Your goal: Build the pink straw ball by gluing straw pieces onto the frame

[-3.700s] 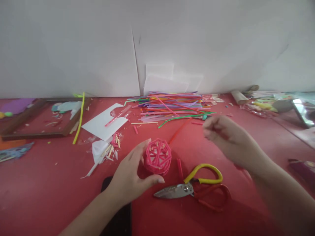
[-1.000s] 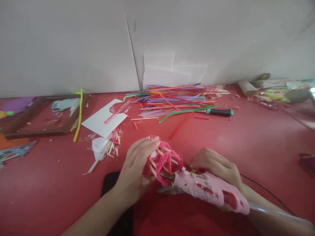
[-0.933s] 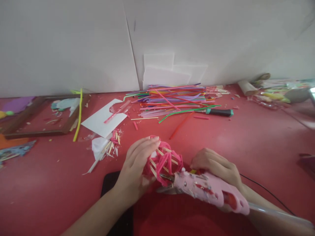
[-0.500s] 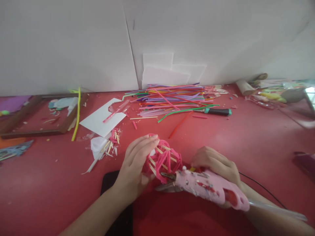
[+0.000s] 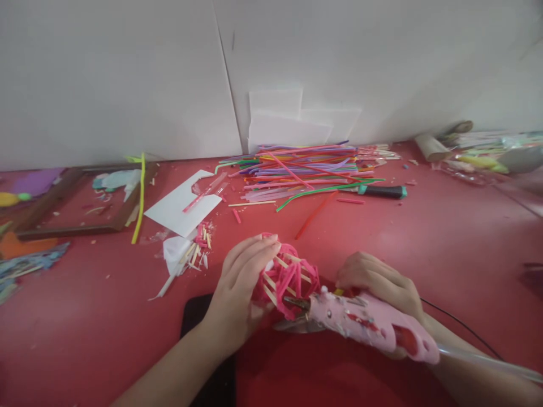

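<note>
My left hand [image 5: 240,291] cups a pink lattice ball [image 5: 288,277] made of straws and thin wooden sticks, holding it tilted just above the red table [image 5: 403,237]. My right hand [image 5: 382,285] is wrapped round a pink glue gun [image 5: 369,325]. The gun's metal nozzle [image 5: 292,302] touches the ball's lower right side. The tip of a pair of scissors [image 5: 292,326] shows under the gun; the rest is hidden.
A heap of coloured straws [image 5: 301,169] lies at the back by the wall, a teal-handled tool [image 5: 382,191] beside it. White paper [image 5: 182,206] and straw offcuts [image 5: 197,246] lie to the left. A wooden frame [image 5: 68,209] sits far left, a black phone [image 5: 212,362] under my left forearm.
3.7 s ago my right hand was raised without the glue gun and the scissors lay in plain sight. Over the last second both hands, ball and gun have held nearly still.
</note>
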Demonstrator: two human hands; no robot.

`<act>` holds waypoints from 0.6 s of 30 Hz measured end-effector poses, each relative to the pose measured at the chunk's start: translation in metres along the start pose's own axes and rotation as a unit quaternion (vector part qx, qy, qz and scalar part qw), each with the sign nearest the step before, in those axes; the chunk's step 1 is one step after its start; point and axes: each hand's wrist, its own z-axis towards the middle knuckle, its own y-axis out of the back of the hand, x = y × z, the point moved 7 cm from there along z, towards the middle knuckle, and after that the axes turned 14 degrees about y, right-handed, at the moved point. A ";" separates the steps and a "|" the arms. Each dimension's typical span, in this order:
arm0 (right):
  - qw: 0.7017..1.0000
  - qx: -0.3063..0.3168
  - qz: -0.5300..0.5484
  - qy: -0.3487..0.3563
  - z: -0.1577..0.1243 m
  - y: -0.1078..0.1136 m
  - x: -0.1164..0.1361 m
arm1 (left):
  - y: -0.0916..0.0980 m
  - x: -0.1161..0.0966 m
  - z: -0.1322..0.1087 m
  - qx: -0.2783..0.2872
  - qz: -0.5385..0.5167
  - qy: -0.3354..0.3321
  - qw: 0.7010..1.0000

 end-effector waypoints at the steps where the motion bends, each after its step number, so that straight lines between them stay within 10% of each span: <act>1: 1.000 -0.002 -0.001 -0.002 -0.001 0.000 0.000 | 0.000 0.000 0.000 0.001 0.000 -0.001 1.000; 18: 1.000 -0.008 -0.013 -0.008 0.001 -0.002 -0.003 | 0.000 0.000 -0.001 -0.007 0.008 -0.005 1.000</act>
